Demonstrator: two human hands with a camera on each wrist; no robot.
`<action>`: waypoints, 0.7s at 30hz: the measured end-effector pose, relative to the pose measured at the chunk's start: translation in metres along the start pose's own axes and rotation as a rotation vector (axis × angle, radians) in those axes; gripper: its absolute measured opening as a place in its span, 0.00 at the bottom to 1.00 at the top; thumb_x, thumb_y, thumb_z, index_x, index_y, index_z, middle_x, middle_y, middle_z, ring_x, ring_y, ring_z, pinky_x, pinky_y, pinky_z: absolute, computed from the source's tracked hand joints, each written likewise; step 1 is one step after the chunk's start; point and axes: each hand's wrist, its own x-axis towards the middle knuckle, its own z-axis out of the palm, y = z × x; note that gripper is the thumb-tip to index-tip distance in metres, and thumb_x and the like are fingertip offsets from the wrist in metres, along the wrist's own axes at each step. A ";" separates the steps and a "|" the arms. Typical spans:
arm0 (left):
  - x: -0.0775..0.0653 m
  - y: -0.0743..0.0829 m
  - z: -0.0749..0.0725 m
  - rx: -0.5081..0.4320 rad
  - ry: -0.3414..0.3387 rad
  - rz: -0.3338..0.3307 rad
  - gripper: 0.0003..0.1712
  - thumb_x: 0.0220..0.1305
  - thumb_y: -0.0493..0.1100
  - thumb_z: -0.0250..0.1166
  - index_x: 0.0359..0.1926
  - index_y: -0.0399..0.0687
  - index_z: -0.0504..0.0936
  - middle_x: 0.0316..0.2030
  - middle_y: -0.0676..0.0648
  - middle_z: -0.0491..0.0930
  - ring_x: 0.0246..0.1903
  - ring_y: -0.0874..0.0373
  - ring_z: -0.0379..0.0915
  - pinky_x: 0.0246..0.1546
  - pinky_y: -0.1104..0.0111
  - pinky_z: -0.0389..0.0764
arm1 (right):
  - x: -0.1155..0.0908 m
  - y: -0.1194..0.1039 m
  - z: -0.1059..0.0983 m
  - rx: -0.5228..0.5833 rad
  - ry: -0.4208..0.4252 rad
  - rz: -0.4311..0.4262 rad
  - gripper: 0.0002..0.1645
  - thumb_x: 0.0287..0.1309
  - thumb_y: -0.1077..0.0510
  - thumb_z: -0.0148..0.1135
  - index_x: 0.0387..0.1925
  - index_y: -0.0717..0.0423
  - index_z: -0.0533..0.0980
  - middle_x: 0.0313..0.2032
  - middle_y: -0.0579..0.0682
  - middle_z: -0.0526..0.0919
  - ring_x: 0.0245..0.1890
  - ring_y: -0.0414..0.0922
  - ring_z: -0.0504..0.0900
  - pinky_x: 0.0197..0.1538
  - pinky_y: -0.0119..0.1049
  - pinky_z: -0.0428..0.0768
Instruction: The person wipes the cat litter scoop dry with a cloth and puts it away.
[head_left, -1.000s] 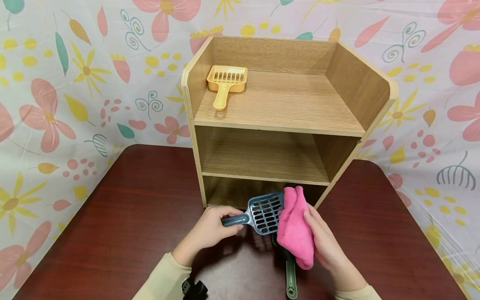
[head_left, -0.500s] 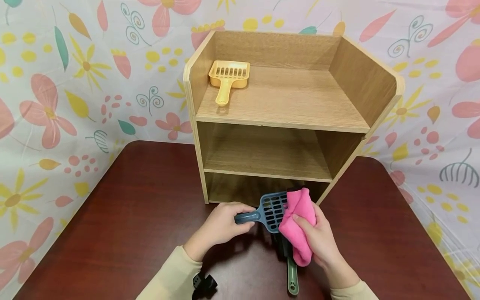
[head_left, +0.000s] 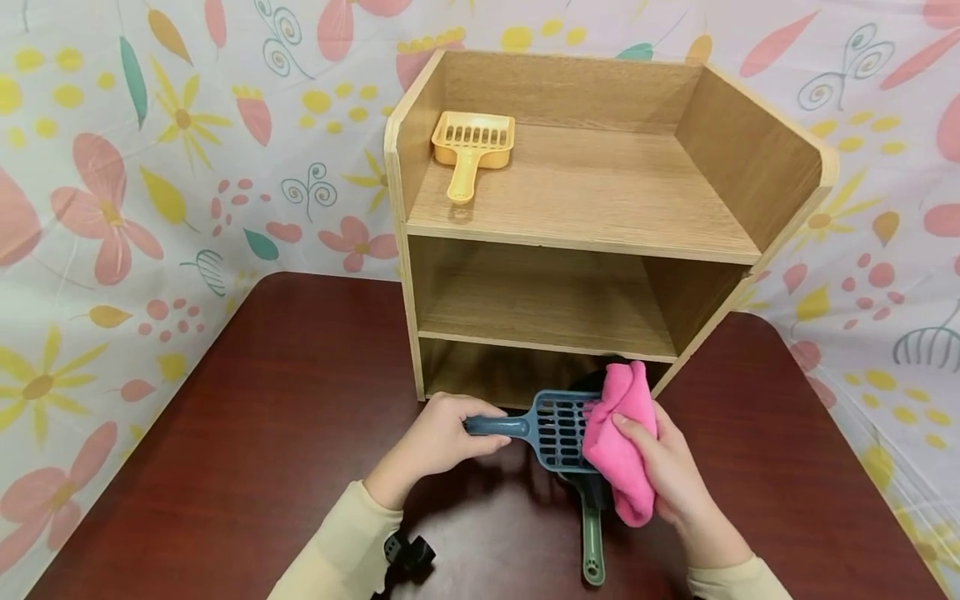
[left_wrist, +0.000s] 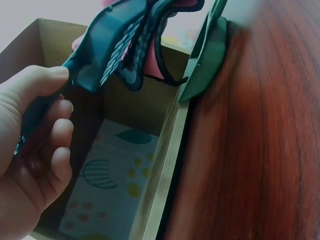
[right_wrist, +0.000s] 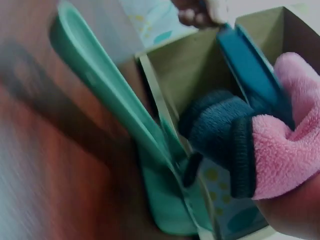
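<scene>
My left hand (head_left: 442, 435) grips the handle of a blue slotted litter scoop (head_left: 521, 427), thumb on top in the left wrist view. My right hand (head_left: 678, 479) holds a pink cloth (head_left: 626, 454) over the far end of the scoop's head, covering part of the slots. In the right wrist view the cloth (right_wrist: 287, 157) is fuzzy with a dark border, and the blue scoop (right_wrist: 247, 60) runs into its folds. Below both hands a green litter scoop (head_left: 592, 542) lies on the table, its head partly hidden under the blue scoop and cloth.
A wooden shelf unit (head_left: 585, 237) stands on the dark red table (head_left: 225, 433) right behind my hands. On its top board sits a yellow litter scoop in a matching holder (head_left: 472, 154). A floral-print curtain (head_left: 247, 192) hangs behind.
The blue scoop and cloth have shifted slightly right. The scoop has turned more level, and my right thumb now lies across the cloth. The head view has tilted down slightly.
</scene>
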 end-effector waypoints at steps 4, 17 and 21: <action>0.001 0.000 -0.003 -0.057 -0.044 -0.025 0.11 0.47 0.42 0.75 0.35 0.47 0.88 0.29 0.53 0.86 0.25 0.72 0.73 0.28 0.80 0.75 | 0.009 -0.006 -0.008 -0.159 -0.119 -0.051 0.16 0.64 0.59 0.55 0.53 0.47 0.68 0.37 0.38 0.81 0.32 0.37 0.81 0.34 0.32 0.81; 0.002 0.003 -0.009 -0.075 -0.085 -0.067 0.09 0.47 0.40 0.74 0.33 0.48 0.88 0.25 0.55 0.85 0.22 0.73 0.69 0.25 0.80 0.73 | 0.037 -0.024 -0.014 -0.675 -0.379 -0.380 0.27 0.62 0.61 0.58 0.62 0.55 0.66 0.46 0.50 0.78 0.39 0.34 0.76 0.43 0.25 0.75; -0.001 0.005 -0.009 -0.096 -0.108 -0.084 0.08 0.47 0.40 0.74 0.32 0.49 0.87 0.23 0.56 0.83 0.22 0.73 0.68 0.24 0.79 0.73 | 0.038 -0.032 -0.008 -0.807 -0.471 -0.394 0.27 0.60 0.61 0.60 0.61 0.48 0.68 0.45 0.47 0.80 0.37 0.35 0.76 0.42 0.27 0.75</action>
